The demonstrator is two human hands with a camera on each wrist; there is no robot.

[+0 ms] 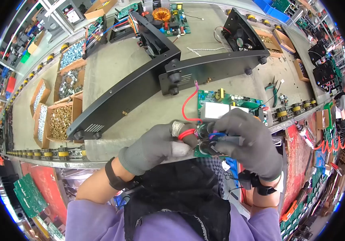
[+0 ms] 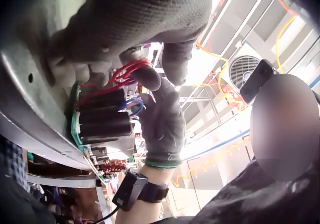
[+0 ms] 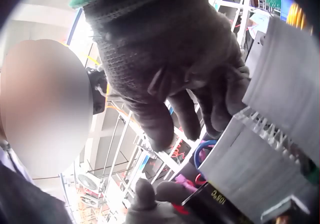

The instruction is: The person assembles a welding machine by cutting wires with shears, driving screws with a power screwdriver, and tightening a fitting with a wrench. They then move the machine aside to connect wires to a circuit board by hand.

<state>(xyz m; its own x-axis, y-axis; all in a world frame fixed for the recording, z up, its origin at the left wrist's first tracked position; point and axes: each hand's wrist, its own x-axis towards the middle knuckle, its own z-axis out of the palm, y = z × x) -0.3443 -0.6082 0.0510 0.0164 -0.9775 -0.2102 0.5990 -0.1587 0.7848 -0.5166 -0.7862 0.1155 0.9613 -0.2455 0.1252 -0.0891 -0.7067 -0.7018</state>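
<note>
A green circuit board [image 1: 256, 105] lies by the bench's near edge, with black capacitors [image 1: 207, 147] at its near left end. My gloved left hand [image 1: 150, 148] pinches a looped red wire [image 1: 187, 131] beside them; in the left wrist view the red loops [image 2: 134, 69] pass by its fingertips. Over the board's near side, my gloved right hand [image 1: 254, 144] has its fingers bent and a gap between thumb and forefinger. A blue wire [image 2: 132, 104] lies close to that hand [image 2: 164, 126]. Pale heatsink plates [image 3: 255, 169] stand beside the right fingers in the right wrist view.
Black metal panels [image 1: 128, 94] stand across the bench behind the board. Boxes of small fasteners [image 1: 61, 121] are at the left, green-handled pliers [image 1: 275, 92] at the right. Another board with a copper coil [image 1: 161, 15] sits at the back. Rollers [image 1: 46, 154] line the near edge.
</note>
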